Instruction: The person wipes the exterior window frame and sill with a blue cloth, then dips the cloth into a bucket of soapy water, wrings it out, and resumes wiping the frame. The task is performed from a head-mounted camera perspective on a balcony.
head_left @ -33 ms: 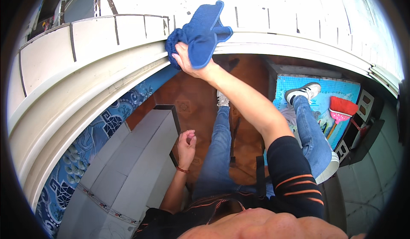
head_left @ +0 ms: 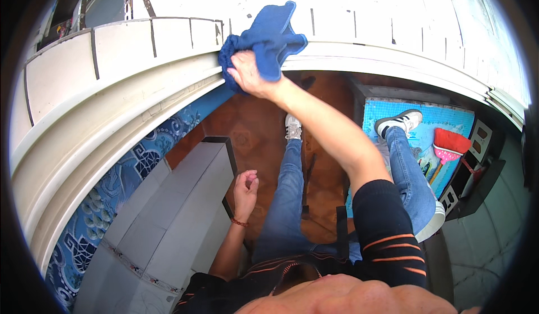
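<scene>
Blue terry cloth, crumpled into a loose wad (head_left: pixel 264 39), lies pressed against the rounded white edge of a curved white ledge with dark joint lines (head_left: pixel 140 55). The right hand (head_left: pixel 247 75) clamps the lower part of the cloth: the fingers are curled shut around a fold, and the rest of the cloth spreads upward over the ledge surface. The right forearm extends from the lower right, with a black sleeve with orange stripes (head_left: pixel 387 230) pushed up above the elbow.

The left hand (head_left: pixel 245 187) hangs low, well apart from the cloth. Its grip is loosely half closed and holds nothing; a thin red bead bracelet (head_left: pixel 240 222) circles the wrist. This hand hovers just beside the dark-edged corner of a grey tiled block (head_left: pixel 168 224).

Below the ledge runs a blue patterned tile band (head_left: pixel 112 196). The person stands in blue jeans (head_left: pixel 286 201) and white sneakers, one on brown patterned floor (head_left: pixel 241 128), the other (head_left: pixel 400 120) on a raised light blue mosaic surface (head_left: pixel 443 117). A red hand brush (head_left: pixel 449 144) lies on that surface, near the right leg.
</scene>
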Available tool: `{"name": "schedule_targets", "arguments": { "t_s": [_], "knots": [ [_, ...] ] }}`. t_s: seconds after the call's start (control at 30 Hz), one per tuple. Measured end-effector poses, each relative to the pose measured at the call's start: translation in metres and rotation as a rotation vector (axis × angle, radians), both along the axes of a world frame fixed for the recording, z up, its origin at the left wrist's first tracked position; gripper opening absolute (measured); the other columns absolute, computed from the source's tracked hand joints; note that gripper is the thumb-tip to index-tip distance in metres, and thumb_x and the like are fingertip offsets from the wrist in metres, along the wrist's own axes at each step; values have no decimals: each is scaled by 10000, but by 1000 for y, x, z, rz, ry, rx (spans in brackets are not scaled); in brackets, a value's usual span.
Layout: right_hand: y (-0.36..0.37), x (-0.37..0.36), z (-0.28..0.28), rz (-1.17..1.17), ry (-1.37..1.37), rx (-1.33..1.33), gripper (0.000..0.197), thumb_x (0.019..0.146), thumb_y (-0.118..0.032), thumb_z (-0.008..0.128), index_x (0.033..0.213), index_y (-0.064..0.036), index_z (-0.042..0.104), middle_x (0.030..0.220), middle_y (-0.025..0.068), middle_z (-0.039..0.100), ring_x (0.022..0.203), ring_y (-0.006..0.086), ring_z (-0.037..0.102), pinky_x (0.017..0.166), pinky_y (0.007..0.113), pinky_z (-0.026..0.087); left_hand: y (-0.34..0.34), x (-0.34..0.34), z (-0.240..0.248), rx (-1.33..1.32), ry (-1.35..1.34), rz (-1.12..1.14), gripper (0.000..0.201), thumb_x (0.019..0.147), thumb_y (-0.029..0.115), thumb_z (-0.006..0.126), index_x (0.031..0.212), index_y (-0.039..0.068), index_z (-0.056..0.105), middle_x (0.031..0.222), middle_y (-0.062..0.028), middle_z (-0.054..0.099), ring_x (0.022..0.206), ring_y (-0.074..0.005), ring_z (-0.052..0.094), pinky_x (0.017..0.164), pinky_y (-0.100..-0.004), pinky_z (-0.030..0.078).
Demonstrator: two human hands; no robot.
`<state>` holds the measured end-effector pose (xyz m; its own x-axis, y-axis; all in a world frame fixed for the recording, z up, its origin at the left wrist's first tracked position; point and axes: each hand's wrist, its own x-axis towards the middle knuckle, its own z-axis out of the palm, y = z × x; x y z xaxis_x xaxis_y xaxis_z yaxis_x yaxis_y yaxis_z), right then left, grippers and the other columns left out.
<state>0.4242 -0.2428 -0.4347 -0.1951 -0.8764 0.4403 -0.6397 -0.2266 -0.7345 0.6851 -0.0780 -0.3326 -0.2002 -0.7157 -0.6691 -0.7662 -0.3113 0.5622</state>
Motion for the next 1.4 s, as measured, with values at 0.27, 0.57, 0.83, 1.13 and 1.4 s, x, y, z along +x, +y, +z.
{"name": "schedule_targets", "arguments": {
  "t_s": [0.27,0.57,0.83,1.13,1.4],
  "knots": [
    [13,-48,9,169,559,508,185,794,-227,503,759,-90,621,784,63,623,824,193,577,713,348,415,2,0,6,87,1,75,196,857,53,558,1051,29,558,892,-2,555,819,-70,502,774,-212,422],
    [118,-207,68,-208,509,898,261,813,-325,578,792,-65,598,723,128,617,743,271,615,649,396,485,11,23,-5,119,-17,68,181,846,52,556,1023,29,584,880,-11,568,779,-82,519,735,-221,442],
    [1,-19,4,288,303,488,401,796,-350,574,919,32,561,950,183,576,919,283,555,772,381,437,3,28,-15,224,151,194,193,881,87,540,1069,47,549,862,12,567,765,-51,506,675,-185,423],
    [45,-68,7,163,374,403,322,779,-351,615,936,-86,522,923,52,526,884,230,544,696,372,487,-7,41,-10,361,27,293,210,896,145,523,1083,51,535,880,12,575,803,-61,530,688,-198,426],
    [196,-266,30,-169,757,760,221,797,-233,607,949,-76,573,887,81,594,816,257,576,652,365,490,6,51,-23,430,20,280,195,892,136,525,1075,72,545,884,10,581,824,-67,540,707,-209,435]
  ]
}}
